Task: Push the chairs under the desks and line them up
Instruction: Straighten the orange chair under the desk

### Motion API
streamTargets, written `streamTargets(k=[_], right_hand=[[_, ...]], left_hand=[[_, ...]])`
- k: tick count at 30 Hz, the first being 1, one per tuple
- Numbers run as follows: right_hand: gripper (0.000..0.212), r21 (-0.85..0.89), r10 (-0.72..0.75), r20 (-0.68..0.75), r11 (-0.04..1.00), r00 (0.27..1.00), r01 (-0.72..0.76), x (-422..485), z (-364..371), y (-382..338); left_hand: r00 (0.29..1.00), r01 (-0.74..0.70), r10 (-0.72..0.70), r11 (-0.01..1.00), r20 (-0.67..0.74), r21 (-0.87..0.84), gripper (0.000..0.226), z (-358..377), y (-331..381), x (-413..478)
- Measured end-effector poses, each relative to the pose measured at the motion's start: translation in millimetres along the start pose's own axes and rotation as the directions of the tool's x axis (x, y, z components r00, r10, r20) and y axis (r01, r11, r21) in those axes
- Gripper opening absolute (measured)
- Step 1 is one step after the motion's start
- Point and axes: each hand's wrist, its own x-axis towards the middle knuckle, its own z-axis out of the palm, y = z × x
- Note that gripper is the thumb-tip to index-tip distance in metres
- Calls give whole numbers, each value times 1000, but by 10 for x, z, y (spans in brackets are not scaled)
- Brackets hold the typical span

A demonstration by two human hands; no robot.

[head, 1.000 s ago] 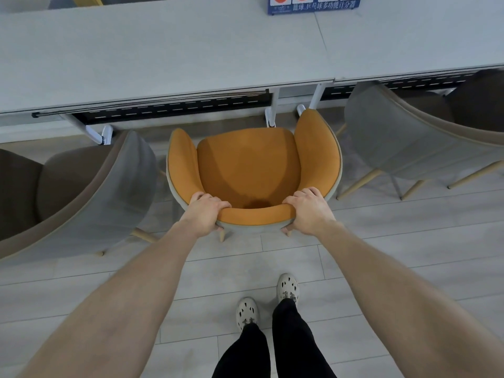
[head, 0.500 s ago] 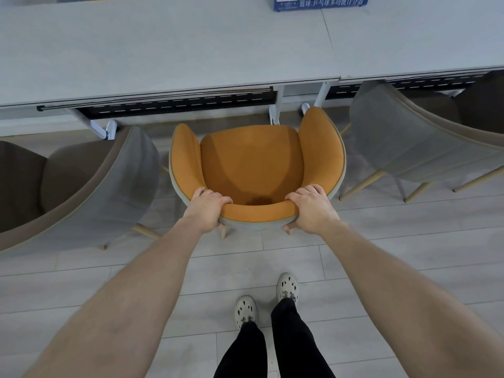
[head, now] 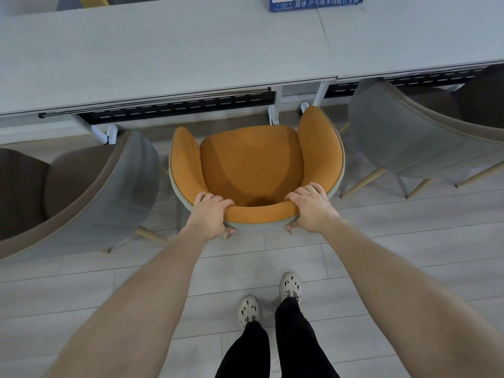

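An orange tub chair [head: 251, 165] with a grey outer shell stands on the floor in front of me, its seat facing the long grey desk [head: 163, 55]. My left hand [head: 210, 214] grips the top of its backrest on the left. My right hand [head: 311, 207] grips the same rim on the right. The chair's front edge sits just short of the desk edge, near the white desk legs [head: 275, 107]. A grey-brown chair [head: 81, 192] stands to its left and another [head: 414, 143] to its right, the right one partly under the desk.
A second desk [head: 409, 36] joins the first on the right, with a blue sign [head: 316, 0] at the far edge. Black cable trays hang under the desks. My feet in pale clogs [head: 270, 298] stand on the grey plank floor behind the chair.
The orange chair has slid a little forward toward the desk with both hands still gripping its backrest. The neighbouring chairs have not moved.
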Motion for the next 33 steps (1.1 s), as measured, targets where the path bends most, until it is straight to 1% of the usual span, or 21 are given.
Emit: streamTargets(k=[12, 22, 25, 29, 31, 33], right_hand=[[83, 15, 27, 9, 1000, 1000, -28, -93, -69, -83], [84, -24, 13, 0, 1000, 1000, -13, -80, -47, -87], [84, -41, 3, 0, 999, 1000, -3, -110, -58, -89], [78, -31, -4, 16, 1000, 1000, 5, -233, -182, -87], [78, -1, 8, 20, 1000, 1000, -8, -352, -283, -60], [79, 45, 42, 25, 998, 999, -43, -511, -385, -12]], left_hand=[[1000, -13, 14, 999, 25, -37, 71, 24, -42, -8], [999, -3, 5, 999, 41, -44, 73, -2, -44, 3], [996, 1, 1, 1000, 93, -17, 81, -57, -6, -5], [983, 20, -25, 999, 181, 26, 89, -270, 97, -38], [976, 27, -29, 1000, 217, 11, 89, -417, 207, -58], [972, 23, -11, 999, 236, -49, 87, -565, 368, -62]])
